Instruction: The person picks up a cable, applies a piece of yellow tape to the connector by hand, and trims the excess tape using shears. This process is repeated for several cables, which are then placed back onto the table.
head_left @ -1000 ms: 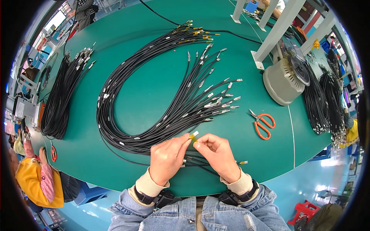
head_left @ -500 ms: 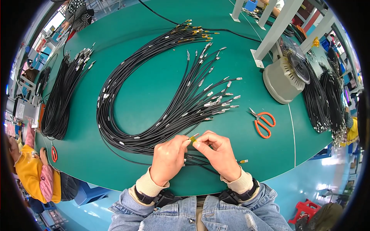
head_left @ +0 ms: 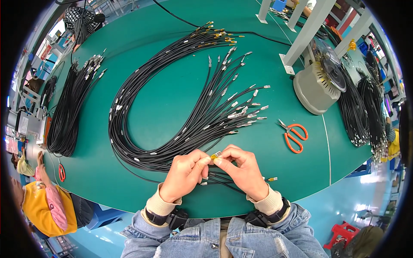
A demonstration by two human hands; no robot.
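Two hands up at near center, just over the near part of the green table [head_left: 155, 107], fingertips almost meeting. Forearms come in from the lower edge and converge; backs of the hands face up. Left hand [head_left: 183, 174]: angled up and right, thumb and index pressed together at the lower-left end of a small yellow-and-silver connector [head_left: 215, 155]; remaining fingers curled under. Right hand [head_left: 244, 171]: angled up and left, thumb reaching across, pinching the connector's yellow part against the index; other fingers folded, mostly hidden. Connector sits between the two sets of fingertips, silver end pointing up and right. Can't see exactly where each finger bears on it. Black cable bundle [head_left: 118, 116] curves in a big U beyond the hands, some cables running beneath them. Orange-handled snips [head_left: 288, 130] lie to the right, well apart from the right hand, blades slightly parted.
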